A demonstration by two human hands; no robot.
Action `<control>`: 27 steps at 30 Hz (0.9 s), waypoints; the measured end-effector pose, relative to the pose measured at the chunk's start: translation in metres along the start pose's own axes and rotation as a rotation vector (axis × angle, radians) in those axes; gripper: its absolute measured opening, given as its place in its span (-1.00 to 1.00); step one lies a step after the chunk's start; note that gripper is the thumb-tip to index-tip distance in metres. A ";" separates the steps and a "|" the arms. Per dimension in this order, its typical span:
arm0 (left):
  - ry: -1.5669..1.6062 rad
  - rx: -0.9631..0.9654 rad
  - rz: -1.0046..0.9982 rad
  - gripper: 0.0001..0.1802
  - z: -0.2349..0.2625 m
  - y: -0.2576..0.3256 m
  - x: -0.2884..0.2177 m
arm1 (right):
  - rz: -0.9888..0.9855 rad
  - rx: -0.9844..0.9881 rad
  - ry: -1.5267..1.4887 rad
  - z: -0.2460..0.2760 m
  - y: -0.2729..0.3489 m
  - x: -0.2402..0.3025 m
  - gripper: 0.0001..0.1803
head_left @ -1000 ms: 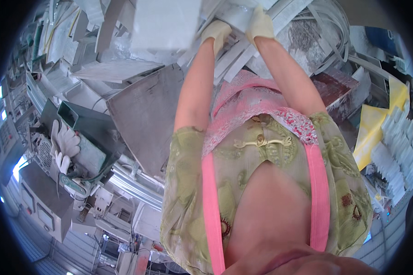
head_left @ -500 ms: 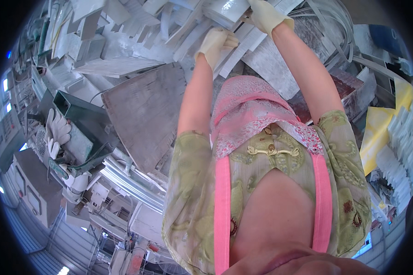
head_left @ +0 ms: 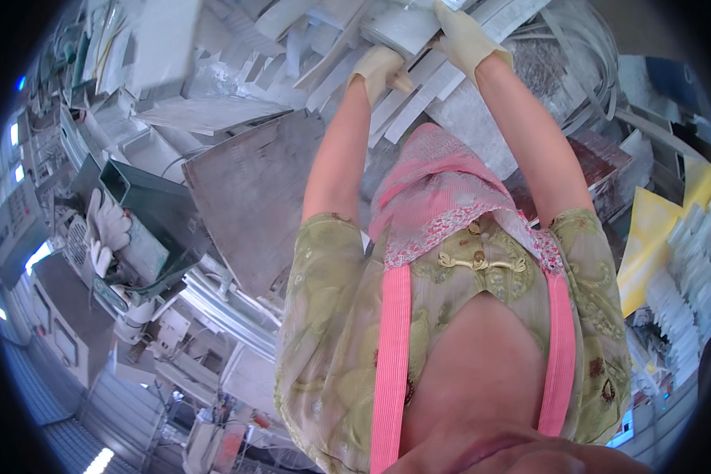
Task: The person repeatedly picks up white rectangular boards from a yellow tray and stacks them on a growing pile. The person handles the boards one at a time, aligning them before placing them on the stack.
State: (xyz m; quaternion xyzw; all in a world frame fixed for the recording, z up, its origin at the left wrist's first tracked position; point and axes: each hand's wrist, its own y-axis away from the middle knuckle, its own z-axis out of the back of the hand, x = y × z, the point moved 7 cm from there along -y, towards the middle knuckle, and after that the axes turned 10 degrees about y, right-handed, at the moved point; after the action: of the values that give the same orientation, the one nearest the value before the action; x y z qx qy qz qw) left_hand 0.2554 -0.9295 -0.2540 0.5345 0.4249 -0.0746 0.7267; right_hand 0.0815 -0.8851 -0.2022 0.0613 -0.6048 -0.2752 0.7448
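A pale, smooth-faced block [head_left: 396,30] lies near the top of the view, among whitish strips and slabs. My left hand [head_left: 379,69], in a cream rubber glove, is at the block's near edge with its fingers curled; part of its grip is hidden. My right hand [head_left: 464,39], gloved alike, has its fingers bent round the block's right end. Narrow white strips [head_left: 428,93] lie side by side just below both hands, pointing away at a slant.
Loose pale offcuts [head_left: 261,59] crowd the far left. A large grey-brown board [head_left: 253,197] leans left of my body, beside a dark green metal frame [head_left: 162,197] with white gloves [head_left: 107,225] on it. Coiled strips [head_left: 600,63] and yellow sheeting [head_left: 648,237] are at right.
My left hand has moved in against the block and its fingers have curled more. My right hand has stayed at the block's right end. The whole view has shifted slightly.
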 end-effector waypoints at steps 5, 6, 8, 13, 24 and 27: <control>-0.147 -0.046 -0.212 -0.68 0.002 0.018 -0.004 | 0.061 0.035 0.011 0.007 0.012 0.021 -0.43; 0.014 -0.033 -0.231 -0.64 0.003 0.032 -0.004 | -0.118 0.095 -0.476 0.003 0.018 0.014 -0.39; 0.427 -0.057 -0.221 -0.62 0.010 0.067 0.002 | -0.126 0.019 -0.503 0.013 0.032 0.017 -0.30; 0.704 -0.182 -0.223 -0.55 0.020 0.111 0.000 | -0.110 -0.135 -0.545 0.047 0.089 -0.012 -0.18; 0.658 -0.155 -0.159 -0.46 0.021 0.090 -0.017 | -0.050 -0.582 -0.579 0.052 0.111 -0.065 -0.31; 0.602 -0.172 -0.157 -0.49 0.034 0.083 -0.022 | 0.014 -0.708 -0.189 0.049 0.094 -0.034 -0.42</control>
State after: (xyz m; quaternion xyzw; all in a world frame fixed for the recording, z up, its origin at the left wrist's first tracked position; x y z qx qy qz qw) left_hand 0.3062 -0.9314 -0.1771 0.4351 0.6653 0.0672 0.6030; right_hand 0.0634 -0.7770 -0.1792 -0.2301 -0.5385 -0.4669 0.6627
